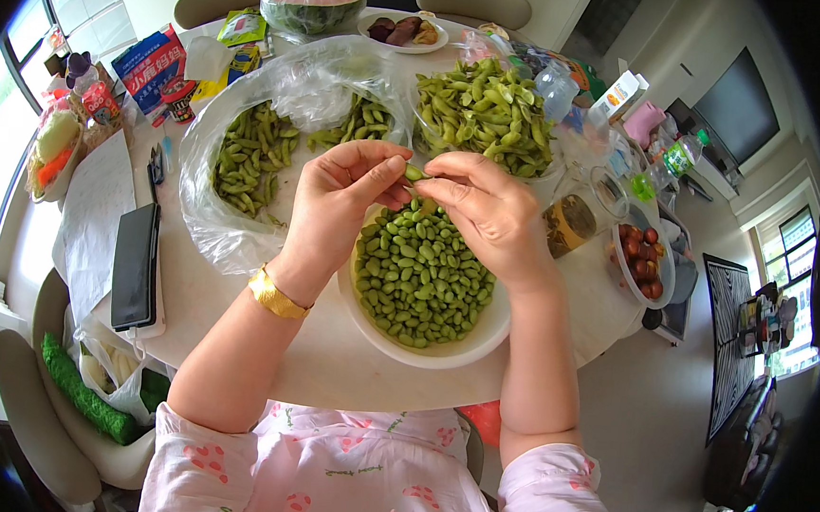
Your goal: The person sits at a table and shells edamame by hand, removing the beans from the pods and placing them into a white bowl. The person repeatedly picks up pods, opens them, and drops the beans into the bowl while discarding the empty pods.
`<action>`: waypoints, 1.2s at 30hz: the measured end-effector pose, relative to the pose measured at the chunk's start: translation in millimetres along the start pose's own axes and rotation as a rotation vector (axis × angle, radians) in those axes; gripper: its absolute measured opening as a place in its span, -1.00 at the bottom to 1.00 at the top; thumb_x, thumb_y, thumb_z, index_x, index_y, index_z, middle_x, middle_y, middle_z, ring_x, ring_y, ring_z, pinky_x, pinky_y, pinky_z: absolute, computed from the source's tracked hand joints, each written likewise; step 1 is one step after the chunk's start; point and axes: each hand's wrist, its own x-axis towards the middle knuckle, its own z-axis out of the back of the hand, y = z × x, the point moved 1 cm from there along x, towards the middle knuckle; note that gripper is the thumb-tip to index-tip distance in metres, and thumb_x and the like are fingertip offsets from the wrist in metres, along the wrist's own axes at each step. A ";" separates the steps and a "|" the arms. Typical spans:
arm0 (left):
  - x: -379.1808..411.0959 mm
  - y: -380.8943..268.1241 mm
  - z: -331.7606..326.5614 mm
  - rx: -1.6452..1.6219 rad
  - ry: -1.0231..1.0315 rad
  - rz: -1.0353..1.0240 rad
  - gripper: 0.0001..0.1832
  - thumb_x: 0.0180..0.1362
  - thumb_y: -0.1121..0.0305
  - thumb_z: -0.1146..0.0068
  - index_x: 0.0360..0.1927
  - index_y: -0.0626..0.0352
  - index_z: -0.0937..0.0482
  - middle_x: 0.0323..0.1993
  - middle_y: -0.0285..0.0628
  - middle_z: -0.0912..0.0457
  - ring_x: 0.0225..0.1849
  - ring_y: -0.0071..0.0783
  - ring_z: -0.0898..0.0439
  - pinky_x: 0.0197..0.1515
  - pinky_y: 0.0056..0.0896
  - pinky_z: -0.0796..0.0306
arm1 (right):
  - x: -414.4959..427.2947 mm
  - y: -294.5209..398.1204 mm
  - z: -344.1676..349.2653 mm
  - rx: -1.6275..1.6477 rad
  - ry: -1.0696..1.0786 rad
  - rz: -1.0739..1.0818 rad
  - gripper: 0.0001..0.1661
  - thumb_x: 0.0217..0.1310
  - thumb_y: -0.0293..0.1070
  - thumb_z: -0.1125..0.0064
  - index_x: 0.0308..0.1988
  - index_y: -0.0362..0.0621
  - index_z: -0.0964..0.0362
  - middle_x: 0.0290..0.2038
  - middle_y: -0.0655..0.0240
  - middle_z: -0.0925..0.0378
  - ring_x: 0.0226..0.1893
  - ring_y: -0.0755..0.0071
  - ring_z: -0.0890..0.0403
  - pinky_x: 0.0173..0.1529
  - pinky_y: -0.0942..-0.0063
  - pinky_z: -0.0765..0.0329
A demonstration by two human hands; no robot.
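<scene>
Between the fingertips of my left hand [346, 194] and my right hand [488, 211] is a green edamame pod [414, 173], gripped from both sides. Below them stands a white bowl [423, 357] holding many shelled green soybeans [426, 278]; my fingers partly hide its far rim. Left of my hands, a clear plastic bag [202, 223] lies spread on the table with whole edamame pods [249, 163] in it. Behind my right hand rises a heap of pale green pods [484, 115], many of them split, in a clear container.
A glass pitcher [570, 224] of brown liquid and a container of red fruit [641, 261] stand to the right. At the left lie a black phone [136, 265] and paper sheets [99, 213]. A wrapped cut watermelon [313, 10] and a plate [402, 43] are at the back.
</scene>
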 end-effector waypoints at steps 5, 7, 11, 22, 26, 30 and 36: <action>0.0 -0.8 1.5 0.013 0.070 -0.023 -0.82 0.37 0.48 -0.10 -0.04 0.29 -0.64 -0.33 -0.29 -0.68 -0.35 -0.57 -0.62 -0.21 -0.55 -0.50 | 0.2 -0.7 -0.1 -0.009 -0.020 0.045 -0.73 0.07 -0.62 -0.29 -0.17 -0.15 -0.63 -0.17 0.29 -0.61 -0.25 0.23 -0.69 -0.20 0.38 -0.65; -0.5 -0.2 1.6 -0.003 0.102 -0.015 -0.82 0.38 0.48 -0.08 -0.03 0.29 -0.63 -0.31 -0.29 -0.68 -0.32 -0.58 -0.61 -0.18 -0.54 -0.50 | 0.0 -1.0 -0.6 0.004 -0.034 0.047 -0.73 0.08 -0.63 -0.29 -0.16 -0.15 -0.63 -0.16 0.29 -0.61 -0.25 0.24 -0.69 -0.20 0.38 -0.66; 0.2 1.1 -0.4 0.055 0.166 -0.041 -0.79 0.42 0.43 -0.04 0.00 0.29 -0.63 -0.27 -0.33 -0.69 -0.25 -0.64 -0.62 -0.12 -0.56 -0.53 | -0.2 -1.8 0.9 0.011 -0.076 0.031 -0.71 0.09 -0.65 -0.30 -0.14 -0.15 -0.62 -0.15 0.30 -0.61 -0.25 0.27 -0.69 -0.20 0.40 -0.66; 0.1 -7.5 -1.8 0.228 0.218 -0.108 -0.88 0.33 0.47 -0.17 -0.12 0.21 -0.49 -0.22 -0.34 -0.62 -0.22 -0.68 -0.57 -0.22 -0.60 -0.49 | 2.6 -0.5 3.6 0.032 -0.064 0.003 -0.66 0.07 -0.67 -0.32 -0.12 -0.14 -0.63 -0.19 0.30 -0.60 -0.27 0.30 -0.68 -0.20 0.43 -0.64; 0.8 -9.8 -1.2 0.149 0.133 -0.137 -0.86 0.33 0.45 -0.19 -0.13 0.19 -0.47 -0.21 -0.41 -0.57 -0.17 -0.73 -0.53 -0.27 -0.67 -0.45 | 0.9 -3.0 4.3 0.026 -0.117 -0.037 -0.71 0.08 -0.64 -0.34 -0.14 -0.15 -0.62 -0.21 0.28 -0.63 -0.28 0.30 -0.68 -0.21 0.44 -0.63; 2.4 -15.9 1.6 0.508 0.185 -0.175 -0.88 0.26 0.47 -0.21 -0.16 0.16 -0.54 -0.12 -0.35 -0.61 -0.16 -0.64 -0.54 -0.21 -0.57 -0.43 | -0.5 -16.6 7.8 -0.015 -0.304 -0.169 -0.81 0.10 -0.67 -0.35 -0.22 -0.28 -0.60 -0.23 0.27 -0.66 -0.28 0.50 -0.65 -0.21 0.55 -0.60; -5.6 -10.5 -6.8 1.025 0.299 -0.391 -0.83 0.14 0.47 -0.26 -0.18 0.19 -0.71 -0.15 -0.14 -0.64 -0.12 -0.15 -0.61 -0.08 -0.29 -0.50 | -5.5 -45.1 15.7 -0.276 -0.453 -0.189 -0.81 0.17 -0.60 -0.30 -0.17 -0.21 -0.60 -0.20 0.25 -0.67 -0.25 0.29 -0.70 -0.14 0.44 -0.62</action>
